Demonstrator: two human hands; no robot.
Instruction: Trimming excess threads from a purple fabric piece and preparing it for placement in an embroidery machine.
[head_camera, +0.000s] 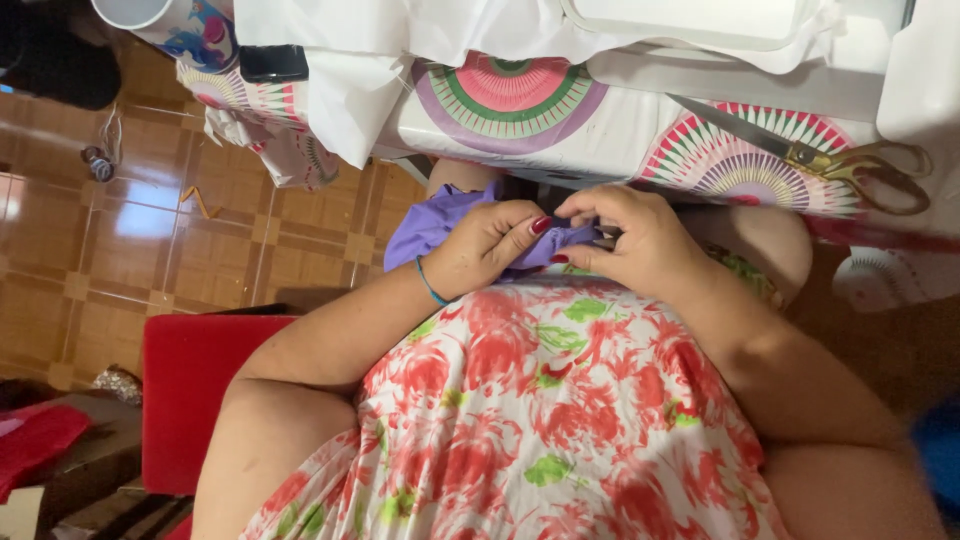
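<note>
The purple fabric (450, 225) lies bunched in the person's lap, just below the near edge of the table (620, 130), and both hands are closed on it. The left hand (485, 250) pinches a fold between thumb and curled fingers, red nails showing, a blue band at the wrist. The right hand (630, 240) meets it from the other side, fingertips pressed into the same fold; something thin and dark seems to lie between its fingers, but it is too small to tell what.

The likely trouble from here: the fold is small and the two grips are touching, so a slip of either thumb would let the cloth spring loose, and the loose part hanging toward the left knee could slide off the lap. If a sharp tool is in that pinch, the crowded fingertips are at risk.

Both forearms come in from the sides, elbows wide, wrists bent inward over the floral dress (540, 420).

On the table, gold-handled scissors (830, 160) rest near the right end, white cloth (350, 70) drapes over the near edge, and a dark phone (273, 62) lies toward the left corner. A red seat (190, 390) shows beside the left arm.
</note>
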